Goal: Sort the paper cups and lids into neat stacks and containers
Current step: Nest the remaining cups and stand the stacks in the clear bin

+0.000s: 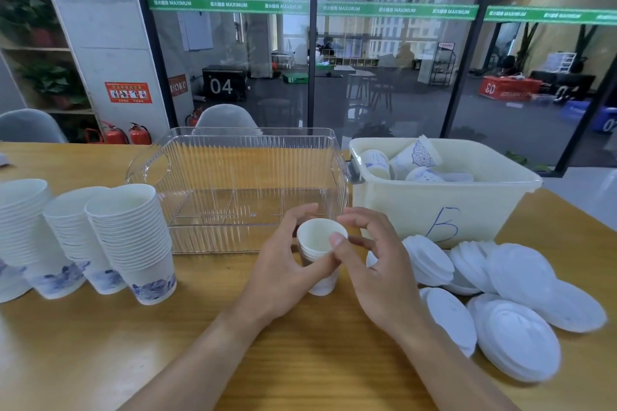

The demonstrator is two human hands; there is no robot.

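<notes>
Fingers (300, 215) round upright cups (320, 253) (mouth up)

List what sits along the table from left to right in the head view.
Three tall cup stacks → clear plastic bin → left hand → small cup stack it grips → right hand → cream bin marked B → white lids.

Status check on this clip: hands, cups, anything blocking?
Left hand grips small cup stack upright on table. Right hand pinches its top rim. Clear bin behind, lids to the right; nothing blocking.
</notes>
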